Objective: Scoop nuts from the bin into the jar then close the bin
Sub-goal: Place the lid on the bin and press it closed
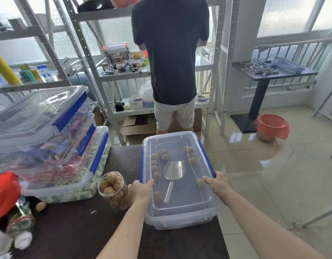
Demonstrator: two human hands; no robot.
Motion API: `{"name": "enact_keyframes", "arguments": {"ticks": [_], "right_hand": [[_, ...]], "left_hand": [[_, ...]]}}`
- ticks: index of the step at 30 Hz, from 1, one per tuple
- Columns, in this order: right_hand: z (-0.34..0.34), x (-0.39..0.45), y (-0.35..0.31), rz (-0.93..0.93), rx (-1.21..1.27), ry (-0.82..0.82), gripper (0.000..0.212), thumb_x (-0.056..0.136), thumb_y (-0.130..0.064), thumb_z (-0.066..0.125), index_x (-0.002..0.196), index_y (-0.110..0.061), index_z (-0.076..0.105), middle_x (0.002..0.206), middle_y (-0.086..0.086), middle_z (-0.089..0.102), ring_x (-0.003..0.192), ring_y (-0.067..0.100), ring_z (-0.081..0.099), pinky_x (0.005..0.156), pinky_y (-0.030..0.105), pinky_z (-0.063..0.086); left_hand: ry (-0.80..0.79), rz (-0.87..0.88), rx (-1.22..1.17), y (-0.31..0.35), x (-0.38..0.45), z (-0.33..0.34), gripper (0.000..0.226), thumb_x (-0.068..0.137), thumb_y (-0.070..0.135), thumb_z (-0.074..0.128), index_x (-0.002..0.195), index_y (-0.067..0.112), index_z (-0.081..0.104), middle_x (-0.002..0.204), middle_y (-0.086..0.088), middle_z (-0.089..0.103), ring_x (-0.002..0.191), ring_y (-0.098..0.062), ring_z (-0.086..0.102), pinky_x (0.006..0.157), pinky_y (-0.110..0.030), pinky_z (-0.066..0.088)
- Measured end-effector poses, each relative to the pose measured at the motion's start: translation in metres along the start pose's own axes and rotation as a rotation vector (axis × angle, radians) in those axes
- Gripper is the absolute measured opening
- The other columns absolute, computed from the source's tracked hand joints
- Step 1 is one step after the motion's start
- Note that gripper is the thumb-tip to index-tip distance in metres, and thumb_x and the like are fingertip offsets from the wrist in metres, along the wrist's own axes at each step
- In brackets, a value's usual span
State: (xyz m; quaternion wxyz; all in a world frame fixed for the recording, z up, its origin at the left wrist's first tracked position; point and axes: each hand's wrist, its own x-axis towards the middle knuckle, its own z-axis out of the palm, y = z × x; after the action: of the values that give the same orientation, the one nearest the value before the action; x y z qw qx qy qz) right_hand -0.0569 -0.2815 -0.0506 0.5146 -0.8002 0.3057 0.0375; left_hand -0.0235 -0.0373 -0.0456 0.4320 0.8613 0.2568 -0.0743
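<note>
Evidently closing was underway: the left hand (141, 190) and right hand (216, 182) pressed the lid (180, 184) onto the bin (180, 219), right of the filled jar (113, 190); blue latches (207, 156) likely needed snapping next.

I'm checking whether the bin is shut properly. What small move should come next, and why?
Probably snap down the blue side latches: the lid lies on the bin, both hands (left hand, right hand) at its sides, jar full.

Jar (112, 189) left of bin (177, 184); scoop (172, 174) apparently inside.
</note>
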Motion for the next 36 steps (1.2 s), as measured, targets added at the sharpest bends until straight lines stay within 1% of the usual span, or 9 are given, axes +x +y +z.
{"name": "enact_keyframes", "arguments": {"ticks": [4,11,15,18,20,26,29,31,36], "right_hand": [[0.0,-0.005,-0.005,-0.018,-0.046,0.019,0.034,0.083,-0.03,0.065,0.109,-0.009,0.063,0.102,0.011,0.068,0.092,0.03,0.064,0.085,0.04,0.053],[0.002,-0.007,-0.01,-0.051,-0.26,0.079,0.032,0.088,-0.033,0.058,0.108,-0.009,0.065,0.106,0.011,0.069,0.093,0.029,0.062,0.075,0.03,0.043],[0.003,-0.007,-0.011,-0.054,-0.299,0.083,0.031,0.088,-0.032,0.057,0.107,-0.01,0.066,0.106,0.011,0.07,0.096,0.03,0.063,0.075,0.03,0.043],[0.003,-0.009,-0.011,-0.057,-0.3,0.08,0.03,0.09,-0.031,0.055,0.11,-0.01,0.064,0.109,0.011,0.068,0.089,0.026,0.058,0.075,0.03,0.041],[0.003,-0.01,-0.011,-0.058,-0.299,0.075,0.031,0.091,-0.03,0.053,0.113,-0.01,0.062,0.111,0.011,0.067,0.091,0.027,0.057,0.079,0.032,0.042],[0.006,-0.012,-0.016,0.013,-0.229,-0.009,0.043,0.096,-0.029,0.041,0.129,-0.002,0.048,0.132,0.018,0.055,0.119,0.035,0.052,0.099,0.04,0.041],[0.005,-0.008,-0.021,0.046,-0.186,-0.028,0.059,0.097,-0.039,0.036,0.138,0.002,0.039,0.143,0.02,0.044,0.129,0.037,0.044,0.109,0.046,0.036],[0.002,-0.007,-0.028,0.023,-0.222,-0.004,0.063,0.096,-0.043,0.036,0.141,0.002,0.034,0.147,0.019,0.038,0.133,0.036,0.04,0.11,0.047,0.034],[-0.004,-0.008,-0.062,-0.082,-0.305,-0.018,0.065,0.096,-0.042,0.037,0.148,-0.004,0.026,0.153,0.016,0.031,0.14,0.033,0.032,0.115,0.044,0.028]], "left_hand": [[0.025,0.044,0.025,0.002,-0.005,-0.001,0.043,0.08,0.044,0.06,0.101,0.005,0.062,0.101,-0.014,0.067,0.093,-0.035,0.062,0.086,-0.045,0.052],[0.061,0.1,0.155,0.002,-0.006,0.002,0.045,0.086,0.044,0.052,0.104,0.005,0.062,0.105,-0.014,0.067,0.096,-0.035,0.062,0.086,-0.045,0.052],[0.064,0.119,0.167,0.003,-0.006,0.001,0.042,0.087,0.043,0.051,0.1,0.005,0.062,0.101,-0.014,0.067,0.093,-0.034,0.062,0.085,-0.044,0.052],[0.057,0.127,0.18,0.003,-0.007,0.001,0.041,0.088,0.042,0.05,0.1,0.004,0.062,0.102,-0.014,0.067,0.092,-0.033,0.062,0.084,-0.044,0.053],[0.05,0.126,0.18,0.003,-0.008,0.002,0.043,0.089,0.042,0.049,0.103,0.004,0.061,0.105,-0.014,0.066,0.095,-0.033,0.061,0.086,-0.045,0.052],[-0.026,0.121,0.208,0.007,-0.014,-0.001,0.05,0.095,0.043,0.038,0.124,0.003,0.049,0.128,-0.015,0.056,0.115,-0.034,0.053,0.094,-0.041,0.043],[-0.085,0.114,0.188,0.014,-0.016,-0.005,0.064,0.096,0.047,0.03,0.143,0.003,0.024,0.147,-0.015,0.039,0.131,-0.034,0.041,0.103,-0.044,0.036],[-0.106,0.134,0.167,0.021,-0.016,-0.008,0.069,0.096,0.047,0.029,0.148,0.006,0.01,0.154,-0.014,0.027,0.138,-0.033,0.032,0.109,-0.045,0.031],[-0.122,0.223,0.127,0.052,-0.018,-0.014,0.066,0.096,0.047,0.029,0.148,0.01,0.013,0.155,-0.011,0.025,0.141,-0.031,0.027,0.113,-0.048,0.028]]}}
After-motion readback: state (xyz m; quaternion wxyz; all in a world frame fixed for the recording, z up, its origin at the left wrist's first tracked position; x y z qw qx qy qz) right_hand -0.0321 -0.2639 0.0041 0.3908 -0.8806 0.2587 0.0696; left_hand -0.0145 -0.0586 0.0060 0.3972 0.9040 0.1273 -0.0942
